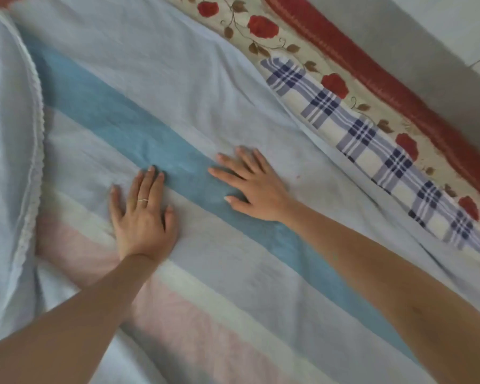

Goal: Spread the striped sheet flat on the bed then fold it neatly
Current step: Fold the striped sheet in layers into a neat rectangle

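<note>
The left hand (143, 214) and right hand (251, 184) are laid palm-down, fingers spread, pressing on the striped sheet (205, 120), which covers the bed (385, 79). Spreading is judged nearly finished; folding is not yet begun. Broad blue, pale and pink bands are shown, with soft wrinkles remaining.

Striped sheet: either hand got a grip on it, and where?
No grip. The left hand and right hand lie flat, fingers straight, pressing on the striped sheet beside its blue stripe.
</note>
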### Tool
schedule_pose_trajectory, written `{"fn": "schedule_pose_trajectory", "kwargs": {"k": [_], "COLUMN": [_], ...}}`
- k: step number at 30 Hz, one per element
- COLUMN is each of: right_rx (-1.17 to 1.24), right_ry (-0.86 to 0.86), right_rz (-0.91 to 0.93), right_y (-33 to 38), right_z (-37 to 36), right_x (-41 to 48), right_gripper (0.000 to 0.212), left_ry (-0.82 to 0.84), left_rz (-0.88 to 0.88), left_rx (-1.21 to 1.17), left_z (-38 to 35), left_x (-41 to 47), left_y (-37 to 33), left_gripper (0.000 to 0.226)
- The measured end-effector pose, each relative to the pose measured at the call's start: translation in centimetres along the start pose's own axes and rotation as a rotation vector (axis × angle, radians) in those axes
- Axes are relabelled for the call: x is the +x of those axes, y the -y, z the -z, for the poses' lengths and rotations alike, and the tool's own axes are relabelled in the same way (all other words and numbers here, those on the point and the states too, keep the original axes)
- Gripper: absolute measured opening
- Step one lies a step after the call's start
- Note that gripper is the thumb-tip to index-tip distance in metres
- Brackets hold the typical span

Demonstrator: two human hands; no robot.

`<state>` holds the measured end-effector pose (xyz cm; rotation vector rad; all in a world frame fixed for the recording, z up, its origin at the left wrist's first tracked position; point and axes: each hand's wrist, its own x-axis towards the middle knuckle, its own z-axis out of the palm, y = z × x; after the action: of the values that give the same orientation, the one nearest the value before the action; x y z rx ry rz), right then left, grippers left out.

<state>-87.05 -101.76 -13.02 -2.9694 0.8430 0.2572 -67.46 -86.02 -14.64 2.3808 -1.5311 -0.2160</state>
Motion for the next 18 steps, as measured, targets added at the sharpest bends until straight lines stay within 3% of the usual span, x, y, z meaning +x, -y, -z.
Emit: {"fn": "schedule_pose_trajectory", "kwargs": {"k": [1,4,6,8,12,14,16,18], "right_rx": [-0.014,0.057,0.108,0.147,0.077,-0.055,-0.084,-0.014], "right_ry": [-0.015,0.068,0.108,0.070,-0.033,0.020,0.116,0.203], "right_rz": [-0.166,-0.955,-1.231,-1.140,-0.355,-0.032,0.024,-0.279], "right_y": [-3.5,-11.4,-11.0,-7.1,1.6,3.7,2.7,-0.7], "right_z": [-0.4,0.9,1.4,1.2,-0.6,-2.0,-4.0,-5.3], "right_x": [-2.1,-6.3,-7.3,-9.5,-18.5,-25.4,-32.7,-37.8], "right_gripper": [0.062,0.059,0.060,0.061,0.061,0.062,0.062,0.064], "left_ry": [-0.023,-0.061,-0.035,-0.011,0.122,0.207,0.331,0.497], "left_rz": [-0.013,-0.015,-0.016,0.011,0.203,0.135,0.038,0.087], "left_rx": [-0.001,0.010,0.032,0.059,-0.044,-0.046,-0.081,-0.126], "left_z": [-0.2,-0.7,-0.7,0.1,1.2,1.1,0.4,-0.5], "left_x": [-0.1,-0.1,0.1,-0.7,-4.0,-6.6,-8.6,-9.9], "left_y": [0.1,0.3,0.3,-0.3,-3.6,-7.7,-14.1,-21.3], "left_gripper": [0.066,0.065,0.066,0.068,0.065,0.070,0.096,0.121]}}
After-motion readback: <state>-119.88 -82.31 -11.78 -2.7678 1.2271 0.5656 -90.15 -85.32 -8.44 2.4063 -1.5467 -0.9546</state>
